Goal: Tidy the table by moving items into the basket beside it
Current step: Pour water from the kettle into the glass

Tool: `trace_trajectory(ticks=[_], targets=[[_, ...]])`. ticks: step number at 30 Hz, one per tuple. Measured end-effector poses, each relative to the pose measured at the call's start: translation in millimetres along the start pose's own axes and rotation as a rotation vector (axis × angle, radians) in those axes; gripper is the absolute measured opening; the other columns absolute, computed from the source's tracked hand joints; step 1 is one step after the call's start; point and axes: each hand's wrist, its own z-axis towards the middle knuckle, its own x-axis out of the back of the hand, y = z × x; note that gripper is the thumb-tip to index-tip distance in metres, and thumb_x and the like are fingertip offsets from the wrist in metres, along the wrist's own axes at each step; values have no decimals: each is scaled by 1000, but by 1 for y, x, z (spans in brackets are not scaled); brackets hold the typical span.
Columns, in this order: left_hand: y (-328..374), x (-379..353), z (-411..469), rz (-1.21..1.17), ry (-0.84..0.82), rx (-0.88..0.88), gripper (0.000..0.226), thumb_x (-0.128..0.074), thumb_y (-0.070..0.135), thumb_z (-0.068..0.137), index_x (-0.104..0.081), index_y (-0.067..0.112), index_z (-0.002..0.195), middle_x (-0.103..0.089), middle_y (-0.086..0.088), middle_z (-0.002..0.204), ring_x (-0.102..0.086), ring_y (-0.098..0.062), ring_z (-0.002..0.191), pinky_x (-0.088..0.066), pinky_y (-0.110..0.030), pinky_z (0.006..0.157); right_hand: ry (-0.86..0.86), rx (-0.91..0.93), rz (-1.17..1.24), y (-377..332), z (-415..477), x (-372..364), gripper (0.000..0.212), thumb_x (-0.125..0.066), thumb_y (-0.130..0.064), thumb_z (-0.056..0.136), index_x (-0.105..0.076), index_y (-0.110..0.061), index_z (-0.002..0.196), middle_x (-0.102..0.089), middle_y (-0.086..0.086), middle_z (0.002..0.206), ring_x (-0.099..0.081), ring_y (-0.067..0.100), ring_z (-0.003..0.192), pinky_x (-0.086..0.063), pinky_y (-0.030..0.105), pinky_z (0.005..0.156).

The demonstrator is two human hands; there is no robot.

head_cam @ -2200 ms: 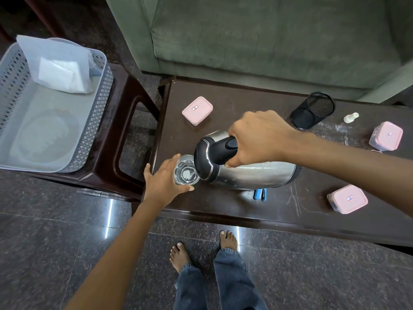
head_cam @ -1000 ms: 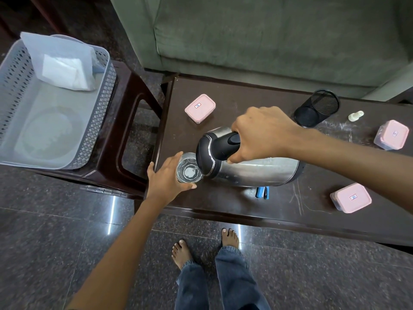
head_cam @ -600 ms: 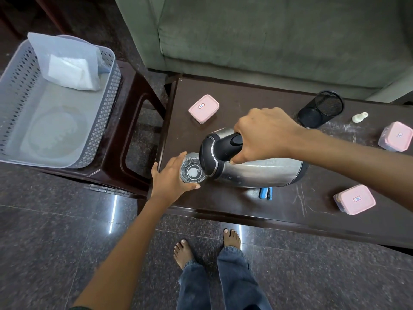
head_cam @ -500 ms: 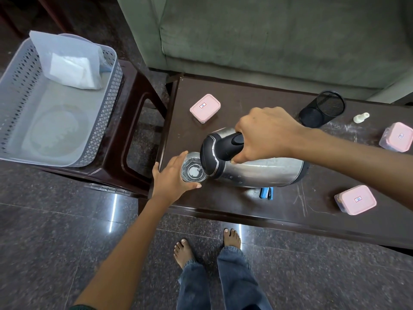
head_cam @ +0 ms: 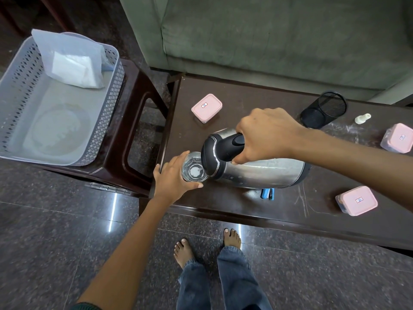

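Note:
My right hand (head_cam: 266, 135) grips the black handle of a steel kettle (head_cam: 257, 173), which is tipped over sideways with its spout above a clear glass (head_cam: 193, 167). My left hand (head_cam: 173, 179) is wrapped around that glass at the table's front left corner. The grey perforated basket (head_cam: 107, 113) sits on a dark stool left of the table and holds a white plastic bag (head_cam: 71, 61). On the dark table (head_cam: 223, 204) lie three pink lidded boxes (head_cam: 206, 107) (head_cam: 357, 203) (head_cam: 399, 137), a black mesh cup (head_cam: 324, 109), a small white bottle (head_cam: 362, 118) and a blue item (head_cam: 267, 193).
A green sofa (head_cam: 268, 36) stands right behind the table. The dark stool (head_cam: 138, 130) under the basket nearly touches the table's left end. My bare feet (head_cam: 185, 251) stand on glossy stone floor in front of the table.
Both hands, the kettle and the glass keep the same pose. The view has shifted slightly, with the scene sliding a little to the right.

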Motion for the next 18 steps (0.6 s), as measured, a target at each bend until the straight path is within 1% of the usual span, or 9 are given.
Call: trace_trajectory(ticks=[5,12,16,18], targets=[[-1,-1,2,3,0,-3,97,-80,53,58,-31,33,140,-47,9,138,-42,-17,129,-10,-52,113,-2,10,-4,0,0,0,52,-67,-52,68,-28,-19,55,-30,-2,58,-42,30,64,-21,26,47],[-1,-2,2,-4,5,-4,97,-80,52,58,-31,34,139,-47,9,137,-42,-15,129,-7,-51,114,-4,4,1,1,0,0,52,-67,-51,67,-28,-18,55,-31,-2,58,-38,27,58,-22,25,47],[-1,-1,1,0,6,-5,97,-80,52,58,-31,34,139,-47,10,136,-42,-14,129,-7,-51,113,-9,-1,3,2,-1,1,52,-67,-51,68,-27,-19,56,-29,-2,58,-40,29,63,-28,28,53],[-1,-1,2,8,1,-3,97,-80,53,57,-31,34,139,-47,10,137,-42,-14,129,-6,-52,113,-10,-2,5,1,-1,1,53,-67,-51,68,-26,-20,56,-28,-2,58,-39,29,64,-29,29,55]])
